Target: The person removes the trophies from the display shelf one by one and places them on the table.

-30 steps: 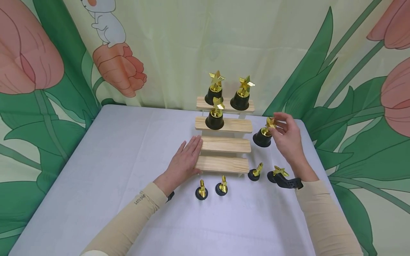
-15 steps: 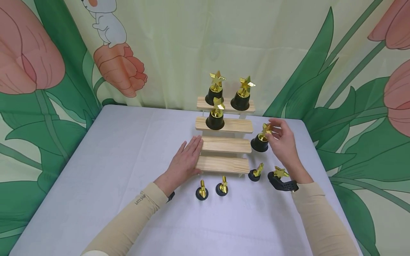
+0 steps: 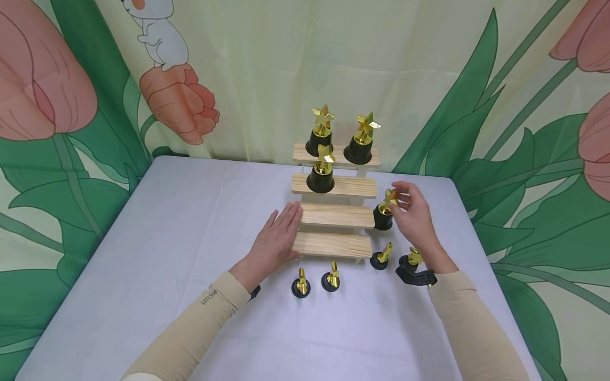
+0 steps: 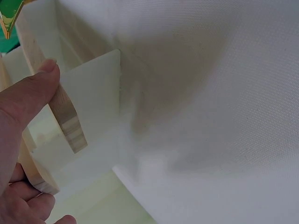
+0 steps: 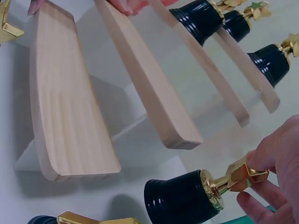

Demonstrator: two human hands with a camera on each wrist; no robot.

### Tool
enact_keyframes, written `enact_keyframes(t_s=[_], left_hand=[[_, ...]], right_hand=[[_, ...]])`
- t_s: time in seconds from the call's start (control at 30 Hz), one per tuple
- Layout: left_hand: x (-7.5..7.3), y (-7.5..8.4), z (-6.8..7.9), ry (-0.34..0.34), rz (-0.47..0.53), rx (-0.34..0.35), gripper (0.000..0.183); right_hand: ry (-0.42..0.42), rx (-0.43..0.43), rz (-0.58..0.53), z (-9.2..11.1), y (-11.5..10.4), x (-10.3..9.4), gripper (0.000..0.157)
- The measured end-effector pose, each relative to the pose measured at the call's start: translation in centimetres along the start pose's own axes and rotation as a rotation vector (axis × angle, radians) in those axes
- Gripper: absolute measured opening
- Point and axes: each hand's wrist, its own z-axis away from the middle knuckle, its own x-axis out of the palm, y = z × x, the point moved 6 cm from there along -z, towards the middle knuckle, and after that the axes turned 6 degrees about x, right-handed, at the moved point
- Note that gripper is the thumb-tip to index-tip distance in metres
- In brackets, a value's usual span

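Note:
A tiered display stand [image 3: 335, 244] with wooden steps stands on the table. My left hand [image 3: 271, 238] holds its left side, the thumb [image 4: 39, 86] on one step's end and the fingers at the step behind. My right hand [image 3: 414, 214] pinches a trophy [image 3: 383, 218] by its gold star, beside the stand's right edge. In the right wrist view this trophy's black base [image 5: 175, 199] is tilted, near the step ends. On the top step are two star trophies [image 3: 358, 150], and a third trophy [image 3: 320, 180] sits on the step below.
On the white-covered table [image 3: 181, 238], two trophies [image 3: 301, 287] lie in front of the stand. Two more lie at its right, one trophy [image 3: 380, 259] near the corner, another [image 3: 413, 256] partly behind the right wrist's black strap. A printed curtain [image 3: 267, 79] hangs behind.
My right hand has moved left and nearer to me, bringing the held trophy from out on the right up to the stand's edge. My left hand stays in place.

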Motion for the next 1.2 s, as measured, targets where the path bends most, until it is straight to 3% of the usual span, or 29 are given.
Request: enact_keyframes(t_s=[0.17, 0.33, 0.5, 0.7, 1.03, 1.2], left_hand=[[-0.1, 0.0, 0.0, 0.008, -0.005, 0.009, 0.113], [-0.1, 0.0, 0.0, 0.006, -0.013, 0.005, 0.113], [-0.1, 0.0, 0.0, 0.008, -0.010, 0.004, 0.113], [-0.1, 0.0, 0.0, 0.004, -0.010, 0.003, 0.113], [-0.2, 0.1, 0.0, -0.007, 0.002, 0.000, 0.113], [-0.2, 0.1, 0.0, -0.005, -0.001, 0.001, 0.112]], right_hand=[[-0.013, -0.028, 0.054, -0.5, 1.4, 0.7, 0.051], [-0.030, -0.032, 0.078, 0.4, -0.6, 0.7, 0.048], [-0.037, -0.030, 0.102, 0.5, -0.9, 0.8, 0.048], [-0.059, -0.071, 0.046, 0.1, 0.3, 1.2, 0.049], [-0.045, -0.029, 0.166, 0.6, -0.1, 1.5, 0.051], [-0.057, -0.040, 0.138, 0.5, 0.3, 1.6, 0.050]])
